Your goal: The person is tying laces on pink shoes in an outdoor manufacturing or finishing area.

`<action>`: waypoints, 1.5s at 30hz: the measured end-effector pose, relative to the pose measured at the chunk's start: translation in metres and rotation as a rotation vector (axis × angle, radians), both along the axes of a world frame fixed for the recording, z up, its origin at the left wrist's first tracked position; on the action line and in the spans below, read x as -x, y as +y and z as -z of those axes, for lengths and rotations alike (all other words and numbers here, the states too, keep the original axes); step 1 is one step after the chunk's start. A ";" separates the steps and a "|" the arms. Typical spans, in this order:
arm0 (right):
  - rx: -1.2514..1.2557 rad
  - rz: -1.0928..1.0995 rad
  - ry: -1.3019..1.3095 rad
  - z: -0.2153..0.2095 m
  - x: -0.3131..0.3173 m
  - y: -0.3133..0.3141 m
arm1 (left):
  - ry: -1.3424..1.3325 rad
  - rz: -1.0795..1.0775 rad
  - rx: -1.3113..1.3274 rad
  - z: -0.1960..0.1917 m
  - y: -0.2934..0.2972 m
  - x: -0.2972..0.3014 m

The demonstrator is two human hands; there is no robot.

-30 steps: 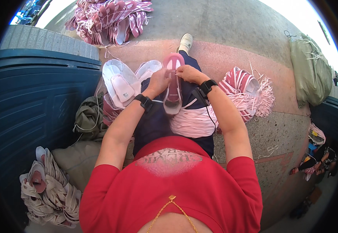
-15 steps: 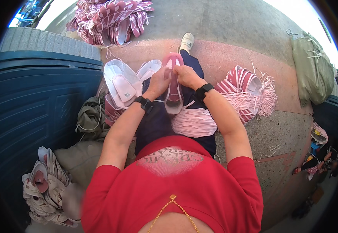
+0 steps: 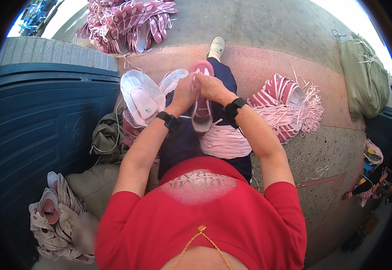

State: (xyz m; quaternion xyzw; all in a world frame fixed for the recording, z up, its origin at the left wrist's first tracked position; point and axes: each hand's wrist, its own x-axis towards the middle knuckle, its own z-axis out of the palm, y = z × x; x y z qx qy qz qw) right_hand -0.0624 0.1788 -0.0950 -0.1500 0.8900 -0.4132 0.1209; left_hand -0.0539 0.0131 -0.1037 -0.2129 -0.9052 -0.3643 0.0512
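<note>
A pink shoe upper (image 3: 202,110) lies along my lap, toe pointing away from me. My left hand (image 3: 184,93) grips its left side near the toe, and my right hand (image 3: 211,87) pinches the same end from the right. Both wrists wear black bands. A bundle of pale pink laces (image 3: 225,140) rests on my right thigh, just under my right forearm. Pale pink and white uppers (image 3: 143,97) are stacked right beside my left hand.
A heap of pink striped uppers (image 3: 128,22) lies far ahead, and another pile with loose laces (image 3: 287,105) is at my right. A dark blue bin (image 3: 38,121) stands at left, beige uppers (image 3: 56,220) below it. An olive sack (image 3: 362,76) sits far right.
My hands have shifted slightly up the shoe upper toward its toe. The upper stays on my lap.
</note>
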 end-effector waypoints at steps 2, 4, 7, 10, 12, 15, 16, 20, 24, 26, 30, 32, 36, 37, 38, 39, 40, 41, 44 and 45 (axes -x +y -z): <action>-0.067 0.100 -0.055 0.000 -0.004 -0.003 | -0.153 0.056 0.036 -0.002 0.002 0.005; -0.044 0.209 -0.018 0.003 -0.007 0.000 | -0.246 0.112 0.056 -0.003 0.004 0.011; 0.014 0.310 -0.009 0.007 -0.013 0.016 | -0.274 0.192 0.135 -0.007 0.006 0.017; 0.024 0.213 -0.068 -0.005 -0.020 0.039 | -0.271 0.227 0.262 -0.012 0.009 0.022; -0.090 0.162 -0.168 -0.025 -0.029 0.060 | -0.198 0.213 0.342 -0.019 -0.001 0.026; -0.079 0.046 -0.275 -0.069 -0.042 0.116 | -0.019 0.156 0.520 -0.055 -0.085 0.042; -0.091 0.068 -0.364 -0.083 -0.048 0.141 | 0.074 0.107 0.495 -0.075 -0.134 0.047; 0.000 0.288 -0.368 -0.125 -0.092 0.251 | 0.263 -0.264 0.602 -0.195 -0.380 0.040; 0.519 0.771 -0.370 -0.141 -0.159 0.360 | 0.332 -1.079 0.415 -0.313 -0.586 -0.043; 1.044 0.945 -0.245 -0.153 -0.193 0.418 | 0.304 -1.408 0.251 -0.346 -0.636 -0.082; 1.741 0.920 -0.120 -0.202 -0.239 0.528 | 0.221 -1.595 0.038 -0.364 -0.661 -0.126; 1.782 1.086 -0.091 -0.244 -0.254 0.567 | 0.231 -1.571 -0.089 -0.360 -0.654 -0.124; 1.544 1.119 0.216 -0.335 -0.257 0.588 | 0.355 -1.359 -0.364 -0.336 -0.623 -0.085; 1.439 1.102 0.306 -0.356 -0.252 0.582 | 0.411 -1.273 -0.412 -0.324 -0.608 -0.071; 1.317 1.091 0.377 -0.372 -0.242 0.572 | 0.287 -1.184 -0.527 -0.313 -0.591 -0.053; 1.195 1.079 0.418 -0.380 -0.230 0.558 | 0.316 -1.085 -0.566 -0.300 -0.568 -0.034; 1.073 1.067 0.438 -0.380 -0.213 0.540 | 0.289 -0.992 -0.622 -0.284 -0.540 -0.015; 0.961 1.046 0.429 -0.368 -0.193 0.517 | 0.241 -0.892 -0.644 -0.267 -0.507 0.004; 0.758 0.839 0.131 -0.284 -0.123 0.425 | -0.076 -0.695 -0.722 -0.210 -0.379 0.049; 0.689 0.811 0.035 -0.244 -0.101 0.387 | -0.271 -0.587 -0.748 -0.189 -0.330 0.058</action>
